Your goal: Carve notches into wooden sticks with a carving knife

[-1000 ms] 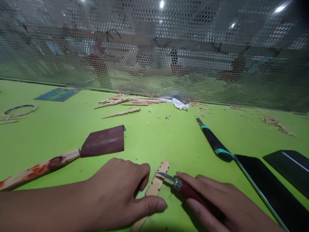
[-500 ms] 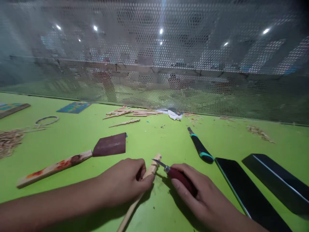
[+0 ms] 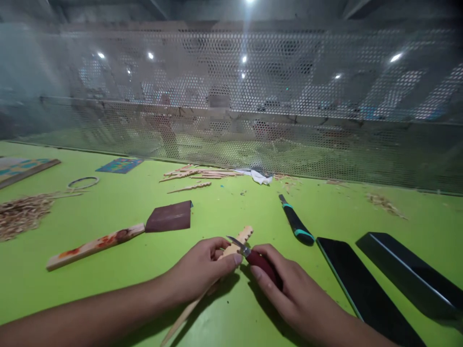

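Left hand [image 3: 202,267] fingers clamp the notched wooden stick [image 3: 237,246]; right hand [image 3: 285,289] fingers grip the carving knife [image 3: 253,256]. Best cut away from the left fingers in shallow strokes.

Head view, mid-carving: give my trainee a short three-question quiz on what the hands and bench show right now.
1. True or false: the right hand holds a small red-handled carving knife.
2. What does the left hand hold?
A. a notched pale wooden stick
B. a metal spoon
C. a glass jar
3. Which dark tool lies on the bright green table just beyond the right hand?

Key:
1. True; its blade meets the stick.
2. A.
3. The black tool with teal bands, lying untouched.
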Action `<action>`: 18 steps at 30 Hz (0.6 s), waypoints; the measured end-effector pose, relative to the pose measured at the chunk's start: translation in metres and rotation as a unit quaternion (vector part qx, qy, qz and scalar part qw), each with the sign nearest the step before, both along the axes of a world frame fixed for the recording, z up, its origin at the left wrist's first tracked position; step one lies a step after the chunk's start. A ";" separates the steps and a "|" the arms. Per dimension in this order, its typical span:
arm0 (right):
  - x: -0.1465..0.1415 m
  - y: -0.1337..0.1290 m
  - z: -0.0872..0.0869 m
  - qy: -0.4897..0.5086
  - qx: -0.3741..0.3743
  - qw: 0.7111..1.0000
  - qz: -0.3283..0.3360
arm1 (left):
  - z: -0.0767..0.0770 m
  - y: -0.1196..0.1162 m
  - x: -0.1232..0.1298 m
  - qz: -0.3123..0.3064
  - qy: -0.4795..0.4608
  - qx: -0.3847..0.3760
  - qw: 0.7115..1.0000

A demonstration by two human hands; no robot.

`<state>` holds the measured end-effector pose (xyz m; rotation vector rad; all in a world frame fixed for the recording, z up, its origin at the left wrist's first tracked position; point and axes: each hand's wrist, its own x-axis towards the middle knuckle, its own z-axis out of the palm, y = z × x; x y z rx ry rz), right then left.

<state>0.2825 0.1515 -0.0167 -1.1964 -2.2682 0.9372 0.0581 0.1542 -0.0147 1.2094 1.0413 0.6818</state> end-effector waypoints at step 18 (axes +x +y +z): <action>-0.004 -0.008 -0.002 -0.003 0.049 0.999 0.011 | -0.004 -0.018 0.004 -0.045 -0.103 -0.042 0.993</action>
